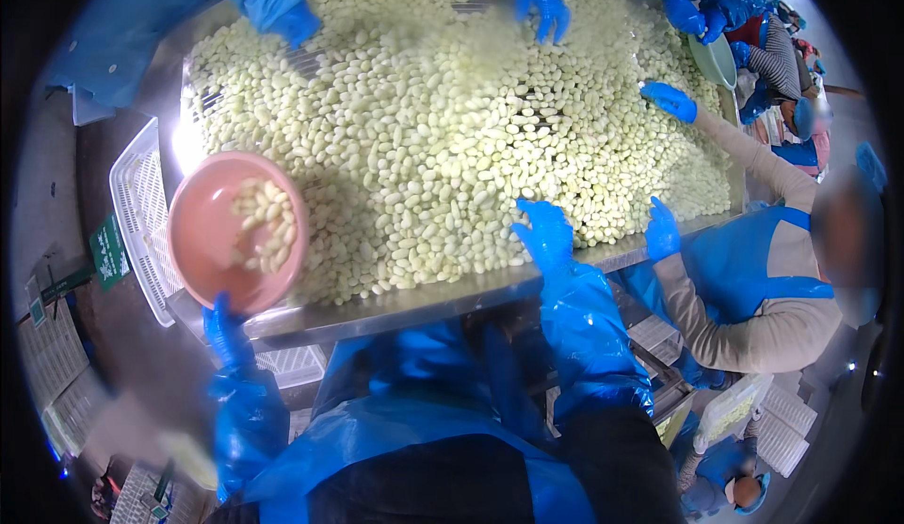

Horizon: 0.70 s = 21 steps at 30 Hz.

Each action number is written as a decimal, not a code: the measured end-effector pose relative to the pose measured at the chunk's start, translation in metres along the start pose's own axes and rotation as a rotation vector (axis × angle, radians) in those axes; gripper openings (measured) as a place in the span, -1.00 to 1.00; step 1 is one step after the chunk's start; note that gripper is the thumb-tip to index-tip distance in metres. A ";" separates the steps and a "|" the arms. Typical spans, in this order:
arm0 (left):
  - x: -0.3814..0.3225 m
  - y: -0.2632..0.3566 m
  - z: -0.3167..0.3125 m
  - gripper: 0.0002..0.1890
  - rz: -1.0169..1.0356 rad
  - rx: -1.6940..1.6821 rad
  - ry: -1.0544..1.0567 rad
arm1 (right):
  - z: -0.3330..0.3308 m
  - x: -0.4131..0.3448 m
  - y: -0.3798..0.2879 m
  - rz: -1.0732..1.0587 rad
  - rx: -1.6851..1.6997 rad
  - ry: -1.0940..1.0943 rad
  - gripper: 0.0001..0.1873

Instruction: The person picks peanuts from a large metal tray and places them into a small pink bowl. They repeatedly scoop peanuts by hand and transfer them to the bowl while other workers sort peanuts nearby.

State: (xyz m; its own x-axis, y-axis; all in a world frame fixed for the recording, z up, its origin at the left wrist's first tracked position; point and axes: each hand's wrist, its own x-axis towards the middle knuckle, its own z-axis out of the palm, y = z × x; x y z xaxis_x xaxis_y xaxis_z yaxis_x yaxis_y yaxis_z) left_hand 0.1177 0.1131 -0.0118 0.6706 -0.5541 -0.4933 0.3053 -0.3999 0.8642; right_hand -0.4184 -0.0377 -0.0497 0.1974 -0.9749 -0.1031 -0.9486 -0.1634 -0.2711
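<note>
Pale green oval pieces of produce (438,150) cover a metal sorting table (438,305) in front of me; their exact kind is hard to tell. My gloved left hand (227,333) grips the near rim of a pink plastic bowl (205,241) at the table's left corner. Yellowish oval pieces (265,224) lie in the bowl, towards its right side. Over the near edge of the layer, my gloved right hand (549,234) has its fingers apart, touching or just above the pieces. I see nothing held in it.
Co-workers' gloved hands reach over the table: one (293,22) far left, one (542,5) at the far side, two (669,102) (662,231) on the right. A pale green basin (713,61) sits at the far right corner. A white perforated crate (138,199) stands left.
</note>
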 end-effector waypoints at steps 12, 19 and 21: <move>0.008 0.008 -0.042 -0.57 0.007 -0.039 -0.076 | 0.003 -0.020 -0.010 0.240 0.199 -0.139 -0.56; 0.014 0.003 -0.049 -0.60 0.002 -0.013 -0.108 | 0.015 -0.038 0.018 0.106 0.237 -0.081 -0.59; 0.011 -0.001 -0.043 -0.59 -0.002 -0.044 -0.142 | 0.020 -0.039 0.020 0.079 0.194 -0.074 -0.60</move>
State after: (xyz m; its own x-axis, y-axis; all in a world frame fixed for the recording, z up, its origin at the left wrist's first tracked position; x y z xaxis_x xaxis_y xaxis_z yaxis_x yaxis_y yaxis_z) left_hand 0.1536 0.1388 -0.0133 0.5684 -0.6522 -0.5016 0.3381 -0.3707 0.8651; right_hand -0.4406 0.0004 -0.0708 0.1486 -0.9685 -0.1998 -0.8980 -0.0476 -0.4375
